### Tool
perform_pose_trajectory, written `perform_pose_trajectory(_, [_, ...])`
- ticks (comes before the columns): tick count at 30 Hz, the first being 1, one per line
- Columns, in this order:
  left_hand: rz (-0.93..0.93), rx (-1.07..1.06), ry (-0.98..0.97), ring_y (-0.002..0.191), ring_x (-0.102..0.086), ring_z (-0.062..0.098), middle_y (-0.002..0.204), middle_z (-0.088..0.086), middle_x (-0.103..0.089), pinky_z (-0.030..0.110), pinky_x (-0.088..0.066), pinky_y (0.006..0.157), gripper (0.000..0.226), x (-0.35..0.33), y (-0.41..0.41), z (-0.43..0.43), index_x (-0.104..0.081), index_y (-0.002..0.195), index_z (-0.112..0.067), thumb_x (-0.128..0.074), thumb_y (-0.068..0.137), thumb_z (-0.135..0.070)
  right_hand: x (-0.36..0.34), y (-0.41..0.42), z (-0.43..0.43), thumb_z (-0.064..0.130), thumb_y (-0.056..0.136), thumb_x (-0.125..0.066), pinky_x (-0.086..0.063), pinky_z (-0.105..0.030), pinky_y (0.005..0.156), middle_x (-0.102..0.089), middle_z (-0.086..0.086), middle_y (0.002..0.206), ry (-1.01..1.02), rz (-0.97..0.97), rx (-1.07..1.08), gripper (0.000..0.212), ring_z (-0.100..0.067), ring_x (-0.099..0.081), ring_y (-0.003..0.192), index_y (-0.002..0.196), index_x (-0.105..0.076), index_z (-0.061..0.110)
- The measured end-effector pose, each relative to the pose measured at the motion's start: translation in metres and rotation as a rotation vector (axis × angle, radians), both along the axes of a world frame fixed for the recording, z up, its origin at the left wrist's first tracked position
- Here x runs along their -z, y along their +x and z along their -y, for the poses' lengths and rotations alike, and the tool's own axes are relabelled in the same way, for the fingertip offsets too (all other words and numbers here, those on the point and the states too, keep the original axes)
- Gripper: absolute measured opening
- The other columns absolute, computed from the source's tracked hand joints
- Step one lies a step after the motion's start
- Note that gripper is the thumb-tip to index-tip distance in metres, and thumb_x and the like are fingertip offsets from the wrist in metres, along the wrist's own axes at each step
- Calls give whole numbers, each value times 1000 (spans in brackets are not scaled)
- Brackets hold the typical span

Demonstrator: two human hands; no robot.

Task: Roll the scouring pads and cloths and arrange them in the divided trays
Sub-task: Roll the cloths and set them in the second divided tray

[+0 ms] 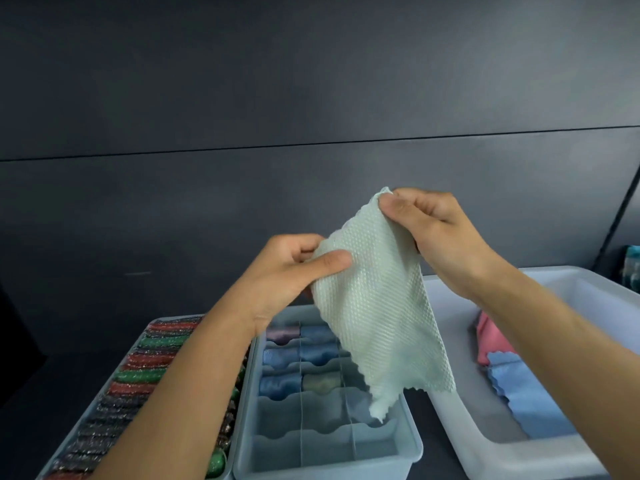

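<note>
pale green cloth (377,306) | pinched between left hand (294,271) and right hand (436,233)

Dark countertop (45,379); pad-filled tray (156,321), blue divided tray (412,443), white bin (519,457) abreast

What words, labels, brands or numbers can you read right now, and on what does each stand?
None can be read.
The pale green cloth, pinched by the left hand and right hand, shows only a woven pattern.
The divided tray, the rolled scouring pads and the white bin show no print.
A teal thing at the far right edge is too blurred to tell.
</note>
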State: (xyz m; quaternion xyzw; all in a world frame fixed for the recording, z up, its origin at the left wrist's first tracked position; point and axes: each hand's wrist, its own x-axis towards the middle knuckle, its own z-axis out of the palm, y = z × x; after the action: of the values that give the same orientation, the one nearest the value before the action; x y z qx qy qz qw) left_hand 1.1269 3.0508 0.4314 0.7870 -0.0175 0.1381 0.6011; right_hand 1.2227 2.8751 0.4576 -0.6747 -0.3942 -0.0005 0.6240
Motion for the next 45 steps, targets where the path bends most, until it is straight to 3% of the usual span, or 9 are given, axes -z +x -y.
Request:
perform_pose_trajectory(9, [172,-381,80,42,-57,17,58,12,-60,26,-47,44,26,-9,7,11,-58,80,4,-68,86,-19,19,-9,-5,24,92,-62,-29,-40,46,-23,-14,56,19,220,329,55,-31,-24,55,57,-28,0])
perform_pose_trajectory(14, [164,-282,-58,57,-71,26,71,18,-70,29,-57,52,26,-13,7,28,-61,90,6,-63,93,-20,27,-21,-22,29,95,-59,-45,-49,46,-41,-25,55,104,242,255,50,-31,-38,48,62,-47,-8])
perform_pose_trajectory(18, [173,-207,-121,69,-74,24,78,11,-75,33,-60,65,47,-16,5,33,-72,95,-9,-40,102,-43,24,-30,-25,24,87,-70,-48,-27,55,-63,9,60,144,179,109,20,-4,-57,56,71,-71,13])
perform_pose_trajectory(25, [380,-355,-19,85,-60,4,92,-8,-63,18,-50,76,49,10,3,11,-66,106,-25,-45,90,-66,13,-21,-28,8,85,-70,-53,-39,64,-70,-22,78,172,-49,161,8,-20,-61,66,82,-71,0])
perform_pose_trajectory(28, [162,-4,-22,114,-63,11,123,-3,-66,33,-51,99,69,39,6,5,-53,129,-19,-53,82,-69,0,-15,-26,8,89,-64,-50,-24,52,-68,-8,69,203,-227,-6,10,-14,-62,57,80,-67,3])
perform_pose_trajectory(31, [4,166,-219,103,-70,29,111,14,-72,43,-57,90,60,56,3,16,-61,116,-7,-62,78,-53,-11,-8,-25,12,90,-63,-49,-23,52,-67,-3,72,148,-320,-127,11,-14,-62,60,80,-66,9])
perform_pose_trajectory(35, [-86,36,-297,81,-74,31,92,20,-75,38,-60,73,43,62,2,29,-67,97,-2,-59,86,-42,-16,4,-23,15,90,-63,-48,-23,53,-68,-1,76,111,-353,-149,8,-13,-63,63,82,-66,13])
perform_pose_trajectory(39, [-270,-96,-252,96,-72,27,99,12,-76,43,-55,90,55,70,13,29,-70,107,-8,-51,92,-58,-9,6,-17,18,85,-68,-48,-30,65,-68,-2,82,94,-235,-147,6,-16,-62,72,88,-70,14])
perform_pose_trajectory(45, [-369,-20,-797,97,-72,28,108,16,-73,39,-57,79,44,60,22,17,-62,120,-10,-37,102,-41,28,-18,-5,16,78,-71,-55,-34,80,-74,-12,97,-54,33,-221,23,-26,-70,89,98,-75,6])
